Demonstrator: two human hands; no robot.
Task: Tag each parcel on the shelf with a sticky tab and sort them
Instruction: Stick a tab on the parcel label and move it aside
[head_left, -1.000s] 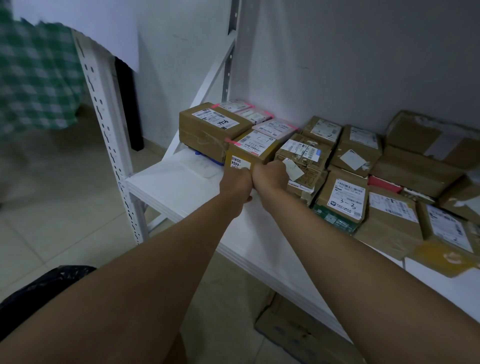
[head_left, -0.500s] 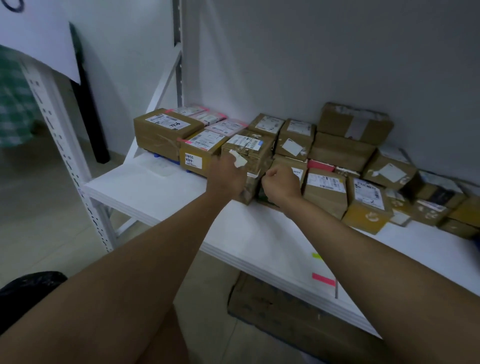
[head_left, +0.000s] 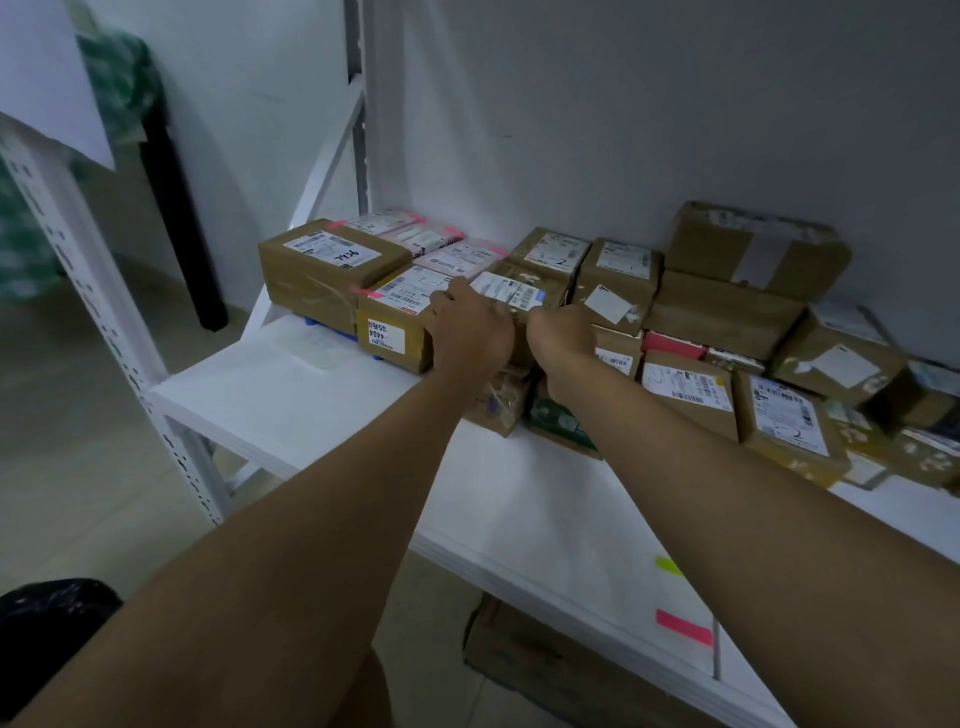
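Brown cardboard parcels (head_left: 332, 265) with glossy tape and paper labels; smooth white shelf (head_left: 291, 395).

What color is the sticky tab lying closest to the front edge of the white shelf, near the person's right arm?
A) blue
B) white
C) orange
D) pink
D: the sticky tab nearest the front edge of the white shelf is a pink strip, with a smaller yellow-green tab lying a little farther back.
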